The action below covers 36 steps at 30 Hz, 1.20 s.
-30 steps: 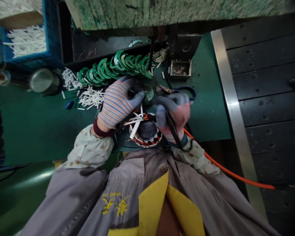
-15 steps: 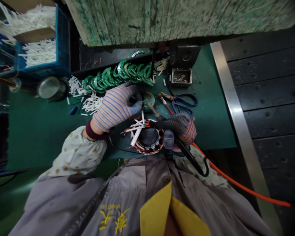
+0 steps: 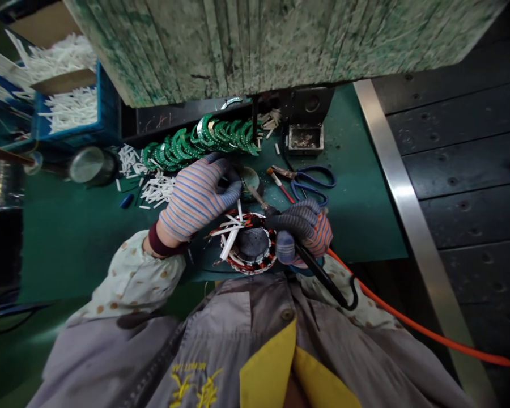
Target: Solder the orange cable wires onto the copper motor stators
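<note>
- Motor stator [image 3: 251,243]: it stands on the green-topped table [image 3: 68,238], near the edge at my operator's body, with copper windings around a dark core and white sleeving tubes [image 3: 228,238] sticking out across its upper-left rim.
- Far left: a blue crate [image 3: 106,113] heaped with more white tubes [image 3: 68,110], and a metal mug [image 3: 92,165] on the table below it.
- Left of the hands: a loose pile of cut white tubes [image 3: 157,190], with a small blue cap [image 3: 126,200] beside it. Green toothed arc strips [image 3: 199,139] are stacked beyond them.
- Left hand [image 3: 198,198]: in a striped knit glove, curled just above the stator's far rim beside a small round tin [image 3: 250,182]. Its fingertips [image 3: 233,190] are bunched, but I cannot tell whether they grip anything.
- Right hand [image 3: 304,229]: clenched around the black handle of a soldering iron [image 3: 317,272]. It has dropped to the stator's right edge, and the iron's metal shaft now reaches over the windings.
- Beyond the iron: a red-handled brush [image 3: 280,184], blue-handled scissors [image 3: 310,187] and a small metal tray [image 3: 306,139].
- Far right: an orange cable [image 3: 416,323] runs off past a steel strip [image 3: 408,209].
</note>
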{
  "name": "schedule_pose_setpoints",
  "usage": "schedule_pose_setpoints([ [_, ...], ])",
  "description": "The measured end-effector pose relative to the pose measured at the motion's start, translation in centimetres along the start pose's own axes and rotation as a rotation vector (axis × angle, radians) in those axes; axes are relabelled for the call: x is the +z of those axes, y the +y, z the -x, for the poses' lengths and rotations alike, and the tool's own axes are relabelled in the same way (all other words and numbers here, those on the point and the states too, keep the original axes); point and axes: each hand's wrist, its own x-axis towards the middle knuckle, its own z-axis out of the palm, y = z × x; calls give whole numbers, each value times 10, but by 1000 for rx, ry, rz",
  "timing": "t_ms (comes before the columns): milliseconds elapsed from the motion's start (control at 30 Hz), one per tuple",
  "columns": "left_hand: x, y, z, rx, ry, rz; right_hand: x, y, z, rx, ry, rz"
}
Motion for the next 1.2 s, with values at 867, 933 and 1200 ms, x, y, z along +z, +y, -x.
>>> schedule_pose_setpoints([
  [867,-11,0,-1,55,-64,-59,-3,-4,2,28,-38,-69],
  [933,-12,3,-1,58,-71,-85,-2,-4,4,38,-19,-77],
  [1200,-11,6,-3,23,-92,-95,-4,-4,1,45,-43,-78],
])
